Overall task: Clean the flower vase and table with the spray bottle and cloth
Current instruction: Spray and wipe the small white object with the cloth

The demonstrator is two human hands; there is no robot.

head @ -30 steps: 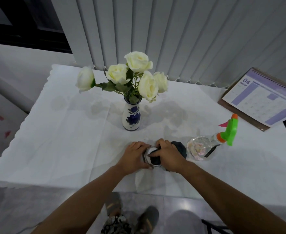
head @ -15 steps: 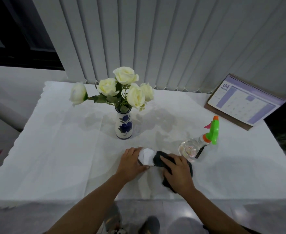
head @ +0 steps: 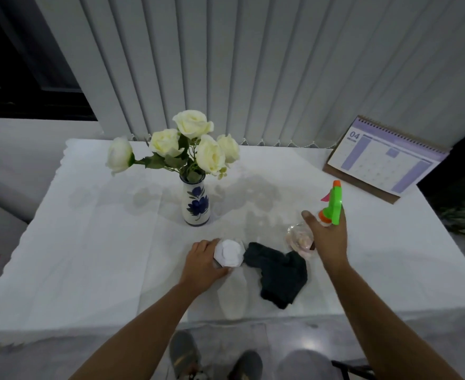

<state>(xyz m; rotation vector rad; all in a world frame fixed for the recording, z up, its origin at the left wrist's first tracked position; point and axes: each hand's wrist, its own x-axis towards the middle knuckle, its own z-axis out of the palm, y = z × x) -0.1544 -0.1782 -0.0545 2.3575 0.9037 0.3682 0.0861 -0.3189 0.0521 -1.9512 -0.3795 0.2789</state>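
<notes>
A white vase with blue flowers painted on it stands mid-table and holds cream roses. The dark cloth lies crumpled near the front edge with no hand on it. My left hand grips a white crumpled wad just left of the cloth. The clear spray bottle with a green trigger head lies to the right. My right hand hovers over the bottle's neck with its thumb spread, and hides part of the bottle.
A white tablecloth covers the table. A purple desk calendar leans at the back right corner. Vertical blinds hang behind the table. My shoes show on the floor below the front edge.
My right hand let go of the dark cloth and moved right and away to the spray bottle. The cloth now lies free. My left hand stays on the white wad.
</notes>
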